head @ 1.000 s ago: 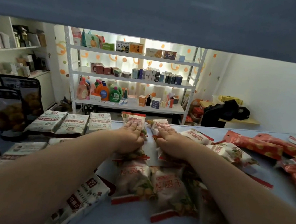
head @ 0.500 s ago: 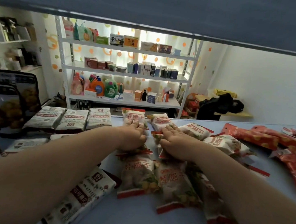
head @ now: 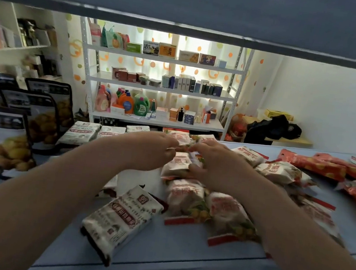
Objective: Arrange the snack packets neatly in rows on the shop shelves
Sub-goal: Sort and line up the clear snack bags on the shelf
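Both my arms reach over a blue shelf [head: 169,247]. My left hand [head: 148,149] and right hand [head: 211,164] curl round a white snack packet with red lettering [head: 177,164] between them, lifted slightly at the middle of the shelf. Two similar packets [head: 186,199] [head: 229,216] lie in front of it, and more [head: 281,171] lie to the right. A white packet with brown print [head: 125,218] lies askew near the front edge. Three like it [head: 82,131] sit in a row at the back left.
Dark pouches showing potatoes [head: 13,142] stand at the left. Red packets [head: 326,168] are strewn at the far right. The underside of the shelf above [head: 189,5] hangs low overhead. White racks with bottles and boxes [head: 160,87] stand across the room.
My hands were flat on the packets at the back; now they have drawn together, curled their fingers and picked up one white-and-red packet. The view has tilted down slightly.
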A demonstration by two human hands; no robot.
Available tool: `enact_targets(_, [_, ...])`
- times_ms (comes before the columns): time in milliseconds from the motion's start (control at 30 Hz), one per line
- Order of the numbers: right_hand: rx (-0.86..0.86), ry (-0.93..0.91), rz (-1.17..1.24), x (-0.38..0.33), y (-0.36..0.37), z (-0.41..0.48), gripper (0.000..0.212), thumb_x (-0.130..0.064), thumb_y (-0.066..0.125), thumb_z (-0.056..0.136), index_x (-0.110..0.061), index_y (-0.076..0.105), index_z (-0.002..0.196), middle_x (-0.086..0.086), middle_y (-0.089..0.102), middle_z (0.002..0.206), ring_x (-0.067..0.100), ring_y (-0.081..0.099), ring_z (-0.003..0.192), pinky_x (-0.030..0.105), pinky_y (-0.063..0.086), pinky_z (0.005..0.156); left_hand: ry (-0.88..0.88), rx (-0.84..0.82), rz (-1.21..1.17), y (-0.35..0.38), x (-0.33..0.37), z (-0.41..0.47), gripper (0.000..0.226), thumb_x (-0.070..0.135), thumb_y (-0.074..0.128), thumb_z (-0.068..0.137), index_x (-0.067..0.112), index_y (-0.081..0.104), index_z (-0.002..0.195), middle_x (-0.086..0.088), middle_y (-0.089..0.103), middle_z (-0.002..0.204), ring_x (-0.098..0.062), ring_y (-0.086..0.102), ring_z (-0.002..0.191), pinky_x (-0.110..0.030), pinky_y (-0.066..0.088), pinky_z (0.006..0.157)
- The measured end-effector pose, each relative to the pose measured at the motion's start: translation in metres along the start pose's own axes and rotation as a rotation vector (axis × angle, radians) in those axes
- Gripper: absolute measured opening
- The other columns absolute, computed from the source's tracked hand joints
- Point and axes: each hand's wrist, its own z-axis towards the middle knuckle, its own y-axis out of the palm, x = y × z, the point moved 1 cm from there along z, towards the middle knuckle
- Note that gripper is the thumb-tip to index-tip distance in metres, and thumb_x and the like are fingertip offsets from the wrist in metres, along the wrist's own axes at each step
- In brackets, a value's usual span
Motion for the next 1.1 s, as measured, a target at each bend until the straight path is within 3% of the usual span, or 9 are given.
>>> enact_targets(67, [0.029,-0.095,0.098,-0.043,0.001,-0.02,0.049,-0.061,0.047,0.086,-0.041,0.05,0.131,-0.007,0.052,0.134,0.016,0.049,0.12,0.031,0.038,0.089,-0.023,0.079,0.039,-0.006,-0.023,-0.044,0.04,0.038,0.037,0.099,0.033,0.047,0.137,0.004,0.051,0.141,-0.015,0.049,0.123,-0.036,0.041,0.101])
enact_targets(200, [-0.21,-0.13,0.138,-0.112,0.02,-0.05,0.078,-0.091,0.029,0.075,-0.045,0.036,0.139,-0.007,0.036,0.15,0.018,0.036,0.133,0.042,0.035,0.103,-0.133,0.193,0.064,0.01,-0.057,-0.114,0.042,0.039,0.039,0.098,0.037,0.044,0.14,0.011,0.048,0.144,-0.01,0.046,0.128,-0.029,0.039,0.103])
enact_targets(367, [-0.316,-0.01,0.088,-0.148,0.046,-0.058,0.123,-0.105,0.022,0.052,-0.04,0.0,0.154,-0.005,-0.005,0.164,0.017,-0.008,0.149,0.044,0.003,0.117,-0.217,0.242,0.185,0.042,-0.068,-0.147,0.044,0.044,0.039,0.096,0.034,0.05,0.137,0.009,0.052,0.142,-0.015,0.049,0.127,-0.04,0.041,0.104])
enact_targets(467, [-0.274,-0.008,0.048,-0.153,0.046,-0.057,0.109,-0.09,0.032,0.062,-0.039,0.003,0.154,-0.011,-0.009,0.162,0.013,-0.014,0.146,0.042,0.003,0.116,-0.209,0.315,0.194,0.052,-0.069,-0.156,0.044,0.041,0.046,0.095,0.032,0.054,0.137,0.006,0.053,0.142,-0.018,0.047,0.129,-0.04,0.035,0.107])
enact_targets(600, [-0.199,-0.007,0.051,-0.145,0.039,-0.055,0.081,-0.064,0.044,0.074,-0.042,0.023,0.15,-0.012,0.017,0.154,0.01,0.015,0.14,0.037,0.028,0.11,-0.187,0.33,0.22,0.057,-0.066,-0.162,0.044,0.031,0.059,0.088,0.025,0.059,0.131,-0.001,0.06,0.135,-0.022,0.054,0.125,-0.047,0.039,0.107])
enact_targets(733, [-0.073,0.022,0.027,-0.137,0.051,-0.047,0.062,-0.04,0.054,0.087,-0.041,0.035,0.146,-0.011,0.031,0.154,0.012,0.032,0.139,0.032,0.035,0.108,-0.196,0.29,0.248,0.062,-0.06,-0.166,0.05,0.02,0.074,0.07,0.016,0.066,0.119,-0.01,0.066,0.123,-0.031,0.062,0.116,-0.055,0.049,0.095])
enact_targets(867, [-0.02,0.084,0.008,-0.133,0.062,-0.035,0.071,-0.016,0.053,0.09,-0.048,0.029,0.148,-0.009,0.027,0.159,0.016,0.025,0.145,0.034,0.034,0.11,-0.165,0.358,0.266,0.063,-0.06,-0.168,0.048,0.014,0.08,0.065,0.015,0.069,0.111,-0.011,0.07,0.116,-0.032,0.066,0.109,-0.053,0.053,0.089])
enact_targets(967, [0.013,0.116,-0.014,-0.134,0.068,-0.028,0.072,-0.015,0.05,0.091,-0.05,0.025,0.149,-0.008,0.026,0.16,0.015,0.033,0.142,0.033,0.039,0.105,-0.151,0.4,0.283,0.066,-0.061,-0.167,0.049,0.015,0.08,0.064,0.014,0.07,0.112,-0.011,0.07,0.116,-0.032,0.067,0.108,-0.052,0.053,0.089])
enact_targets(1100, [0.007,0.114,0.026,-0.136,0.073,-0.02,0.072,-0.012,0.046,0.093,-0.047,0.022,0.151,-0.003,0.025,0.161,0.02,0.027,0.145,0.038,0.032,0.113,-0.157,0.417,0.273,0.068,-0.064,-0.167,0.052,0.017,0.079,0.064,0.015,0.069,0.114,-0.01,0.069,0.118,-0.031,0.065,0.11,-0.051,0.051,0.091])
